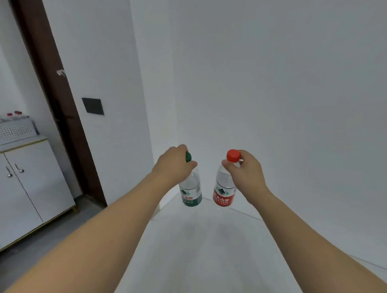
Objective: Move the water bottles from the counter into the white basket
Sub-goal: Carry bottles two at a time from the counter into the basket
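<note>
Two clear water bottles stand close together at the far end of the white counter [206, 245]. The green-capped, green-labelled bottle [192, 191] is gripped around its neck by my left hand [174, 165], which hides most of the cap. My right hand [245, 170] pinches the neck of the red-capped, red-labelled bottle [225, 190] just under its cap. Whether the bottles' bases touch the counter I cannot tell. The white perforated basket [13, 130] sits far left on a cabinet, with several red-capped bottles inside.
A white two-door cabinet [26, 191] with metal handles stands at the left on a grey floor. A dark brown door frame [58, 102] and a black wall plate [93, 106] lie between it and the counter. White walls close off the counter's far end and right side.
</note>
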`<control>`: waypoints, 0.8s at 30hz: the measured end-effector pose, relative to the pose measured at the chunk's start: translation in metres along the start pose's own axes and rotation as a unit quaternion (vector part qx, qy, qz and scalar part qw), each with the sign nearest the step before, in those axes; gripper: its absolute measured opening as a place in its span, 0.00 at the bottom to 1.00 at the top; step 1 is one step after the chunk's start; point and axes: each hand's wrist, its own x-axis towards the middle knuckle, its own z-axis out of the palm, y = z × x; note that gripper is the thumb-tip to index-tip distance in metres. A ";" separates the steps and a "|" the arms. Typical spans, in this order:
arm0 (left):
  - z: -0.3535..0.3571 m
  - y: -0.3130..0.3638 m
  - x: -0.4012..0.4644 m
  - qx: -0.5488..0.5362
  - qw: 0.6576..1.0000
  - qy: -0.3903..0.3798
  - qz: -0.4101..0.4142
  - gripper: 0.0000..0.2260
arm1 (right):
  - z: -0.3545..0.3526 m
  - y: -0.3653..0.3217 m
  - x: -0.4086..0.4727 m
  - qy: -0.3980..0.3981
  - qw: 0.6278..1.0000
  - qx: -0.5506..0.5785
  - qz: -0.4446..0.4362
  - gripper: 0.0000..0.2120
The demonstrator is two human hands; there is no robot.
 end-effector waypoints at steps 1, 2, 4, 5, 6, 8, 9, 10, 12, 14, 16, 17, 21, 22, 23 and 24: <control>-0.018 0.004 0.000 -0.006 1.000 0.011 0.010 0.11 | 0.000 -0.013 0.000 0.012 1.000 0.002 -0.008 0.13; -0.037 0.006 -0.001 -0.010 0.999 0.024 0.020 0.11 | 0.000 -0.028 0.000 0.020 1.000 0.003 -0.018 0.13; -0.071 0.008 -0.002 -0.012 0.998 0.042 0.036 0.11 | 0.004 -0.057 0.000 0.028 0.999 -0.003 -0.032 0.14; -0.086 0.006 -0.003 -0.012 0.998 0.050 0.043 0.11 | 0.007 -0.070 0.000 0.031 0.999 -0.008 -0.040 0.14; -0.101 0.003 -0.002 -0.014 0.997 0.059 0.050 0.11 | 0.012 -0.084 0.000 0.033 0.998 -0.012 -0.049 0.14; -0.126 -0.008 -0.002 -0.020 0.994 0.081 0.065 0.12 | 0.026 -0.109 0.000 0.039 0.997 -0.018 -0.062 0.13; -0.137 -0.016 -0.002 -0.020 0.993 0.093 0.072 0.12 | 0.035 -0.121 -0.001 0.045 0.996 -0.021 -0.068 0.12; -0.147 -0.026 -0.002 -0.017 0.992 0.102 0.079 0.13 | 0.046 -0.133 -0.002 0.051 0.996 -0.022 -0.072 0.12; -0.166 -0.051 -0.001 -0.001 0.989 0.115 0.090 0.13 | 0.071 -0.154 -0.005 0.061 0.995 -0.012 -0.075 0.10; -0.186 -0.081 0.000 0.026 0.986 0.127 0.105 0.14 | 0.102 -0.174 -0.008 0.067 0.995 0.007 -0.076 0.09; -0.206 -0.113 0.003 0.044 0.983 0.134 0.117 0.15 | 0.137 -0.192 -0.013 0.072 0.994 0.023 -0.076 0.09; -0.216 -0.130 0.005 0.047 0.982 0.136 0.122 0.15 | 0.156 -0.200 -0.015 0.073 0.994 0.028 -0.076 0.09; -0.250 -0.198 0.013 0.057 0.979 0.142 0.131 0.15 | 0.233 -0.227 -0.019 0.061 0.995 0.039 -0.070 0.09; -0.256 -0.215 0.016 0.061 0.979 0.140 0.134 0.15 | 0.253 -0.232 -0.020 0.058 0.995 0.043 -0.069 0.09; -0.261 -0.233 0.019 0.063 0.979 0.139 0.136 0.15 | 0.271 -0.237 -0.020 0.054 0.995 0.045 -0.069 0.09; -0.265 -0.251 0.023 0.063 0.979 0.141 0.136 0.15 | 0.290 -0.240 -0.019 0.047 0.996 0.044 -0.069 0.09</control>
